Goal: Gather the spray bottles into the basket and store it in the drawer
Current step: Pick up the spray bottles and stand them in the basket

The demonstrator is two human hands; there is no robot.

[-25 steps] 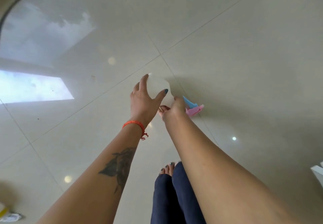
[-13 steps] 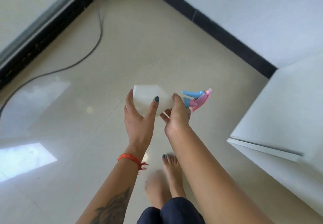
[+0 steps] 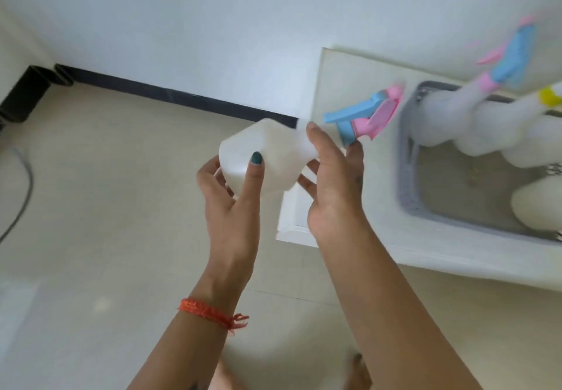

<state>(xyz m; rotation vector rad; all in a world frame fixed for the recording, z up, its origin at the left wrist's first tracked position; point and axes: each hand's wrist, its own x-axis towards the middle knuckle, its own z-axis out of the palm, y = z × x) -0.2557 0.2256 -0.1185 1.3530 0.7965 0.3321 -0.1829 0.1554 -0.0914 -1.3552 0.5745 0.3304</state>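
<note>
A glossy beige tiled floor (image 3: 106,207) fills the lower left of the view, meeting a plain white wall (image 3: 182,24) along a black skirting strip (image 3: 182,97). In the far left corner stands a black boxy object (image 3: 24,97), too blurred to identify, perhaps a stand. A grey cable (image 3: 22,189) curves over the tiles at the left edge.

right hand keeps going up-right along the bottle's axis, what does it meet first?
Probably the near rim of the grey basket on the white cabinet. The right hand holds the spray bottle, nozzle leading; heights are unclear, so it may clear the rim.
</note>
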